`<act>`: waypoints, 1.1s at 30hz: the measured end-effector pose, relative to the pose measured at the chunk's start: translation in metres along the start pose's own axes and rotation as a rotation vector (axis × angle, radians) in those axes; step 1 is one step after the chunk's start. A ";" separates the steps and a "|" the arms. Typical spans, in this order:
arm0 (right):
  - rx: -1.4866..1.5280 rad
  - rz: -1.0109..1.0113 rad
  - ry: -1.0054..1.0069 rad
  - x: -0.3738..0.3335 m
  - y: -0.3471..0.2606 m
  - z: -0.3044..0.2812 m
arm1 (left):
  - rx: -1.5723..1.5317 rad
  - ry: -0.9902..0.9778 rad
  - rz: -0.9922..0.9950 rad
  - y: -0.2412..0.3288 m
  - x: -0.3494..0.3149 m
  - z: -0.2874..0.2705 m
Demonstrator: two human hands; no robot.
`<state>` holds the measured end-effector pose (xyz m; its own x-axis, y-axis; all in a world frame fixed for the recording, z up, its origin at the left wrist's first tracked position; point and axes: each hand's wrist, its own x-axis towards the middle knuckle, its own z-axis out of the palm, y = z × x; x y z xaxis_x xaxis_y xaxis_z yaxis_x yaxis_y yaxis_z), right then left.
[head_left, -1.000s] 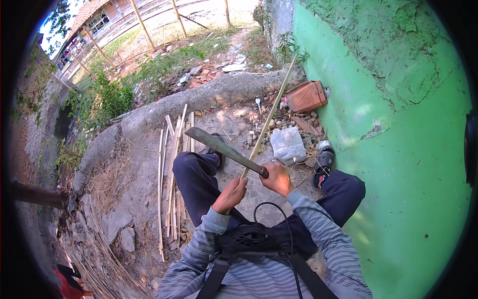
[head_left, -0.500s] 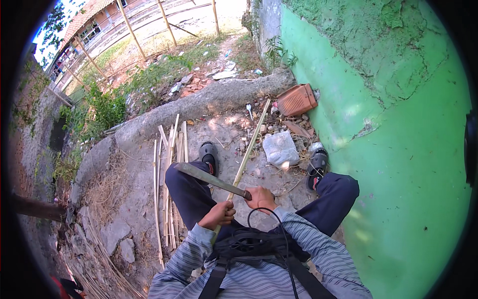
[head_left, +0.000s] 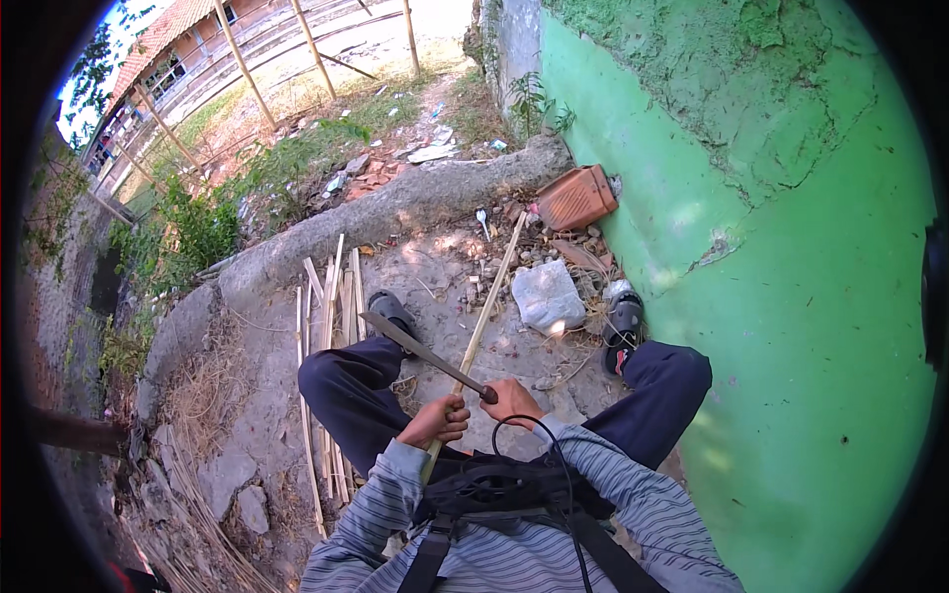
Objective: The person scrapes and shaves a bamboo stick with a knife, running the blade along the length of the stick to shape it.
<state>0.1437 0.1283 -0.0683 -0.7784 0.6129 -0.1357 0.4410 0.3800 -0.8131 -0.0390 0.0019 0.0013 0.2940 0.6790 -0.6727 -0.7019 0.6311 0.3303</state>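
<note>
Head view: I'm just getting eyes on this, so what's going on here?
The person's right hand grips a long-bladed knife, while the left hand grips a long pale strip. The blade crosses the strip just above the left hand. More strips lie on the ground beside the left leg.

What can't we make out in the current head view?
Head view:
Long knife: handle mostly covered by the right hand.
Held strip: gripped stretch hidden by the left hand; lower end lost against the black harness.
Loose strips: partly behind the left leg.
Distant building: too small for detail.
</note>
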 end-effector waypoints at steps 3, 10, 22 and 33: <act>0.020 0.029 -0.007 0.004 0.004 0.003 | 0.010 0.042 -0.012 -0.004 -0.007 0.007; 0.057 0.049 -0.077 -0.009 -0.007 0.012 | 0.029 0.080 0.000 -0.019 -0.024 0.000; 0.006 0.078 -0.070 0.007 -0.001 0.004 | 0.104 0.204 0.010 -0.015 -0.003 -0.001; -0.109 0.174 -0.061 0.020 0.015 0.015 | 0.231 0.230 0.042 -0.038 0.008 -0.031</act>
<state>0.1280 0.1352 -0.0916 -0.7106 0.6339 -0.3052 0.6142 0.3473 -0.7086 -0.0296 -0.0286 -0.0372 0.0952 0.6205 -0.7784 -0.5368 0.6905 0.4848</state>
